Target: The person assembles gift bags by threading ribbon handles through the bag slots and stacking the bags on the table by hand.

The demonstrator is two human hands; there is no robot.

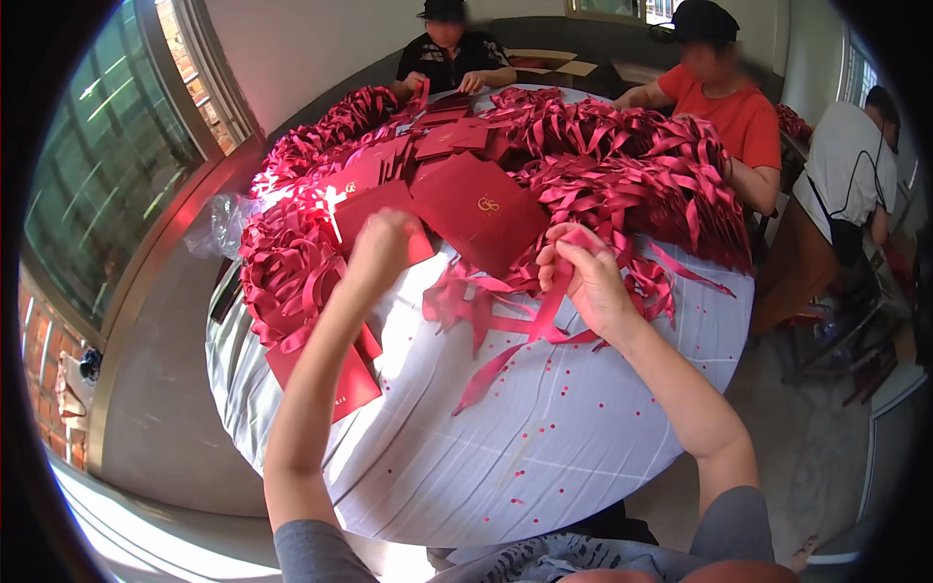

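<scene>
Nearest the camera, at five o'clock from the middle of the view, a short grey fabric sleeve [734, 530] covers the right upper arm. At three o'clock, the right hand [593, 282] pinches a glossy red satin ribbon [547, 313] between thumb and fingers, its loose length trailing toward six o'clock over the white patterned tablecloth [593, 452]. At ten o'clock, the left hand [382, 245] is curled and blurred; whether it grips anything, I cannot tell. A light pinch should keep the satin flat and uncreased, clear of the dark-red rectangular card stack [481, 209] at twelve.
</scene>
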